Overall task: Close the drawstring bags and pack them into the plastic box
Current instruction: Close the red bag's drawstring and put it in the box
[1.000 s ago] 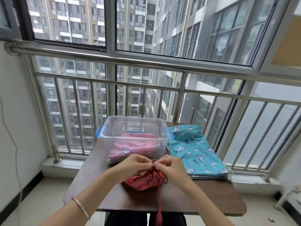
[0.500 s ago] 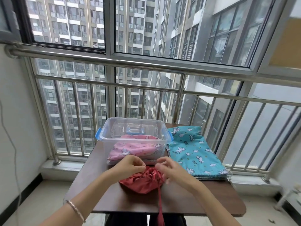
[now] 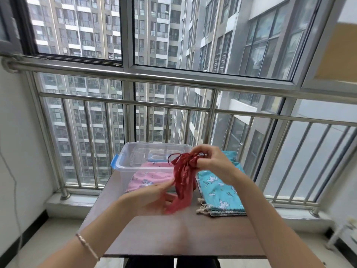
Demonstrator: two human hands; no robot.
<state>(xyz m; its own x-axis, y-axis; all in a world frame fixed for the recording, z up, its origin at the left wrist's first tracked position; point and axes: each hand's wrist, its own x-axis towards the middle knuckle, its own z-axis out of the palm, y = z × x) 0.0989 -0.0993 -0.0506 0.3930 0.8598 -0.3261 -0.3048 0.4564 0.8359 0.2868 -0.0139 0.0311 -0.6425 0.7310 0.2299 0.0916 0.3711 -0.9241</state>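
Note:
A red drawstring bag [image 3: 183,178] hangs in the air above the table, its mouth gathered shut. My right hand [image 3: 210,163] pinches the bag's gathered top and cords at upper right. My left hand [image 3: 152,198] is blurred under the bag's lower end, touching its bottom; its grip is unclear. The clear plastic box [image 3: 123,163] with blue latches stands behind, holding a pink drawstring bag [image 3: 148,178]. Teal drawstring bags [image 3: 220,188] lie stacked flat to the right of the box.
The small brown table [image 3: 183,235] stands against a steel window railing [image 3: 173,105]. A white wall is at the left, and the floor drops away on both sides of the table.
The red bag has come up off the table. My right hand rose with its gathered top toward the box, and my left hand dropped to the bag's lower end.

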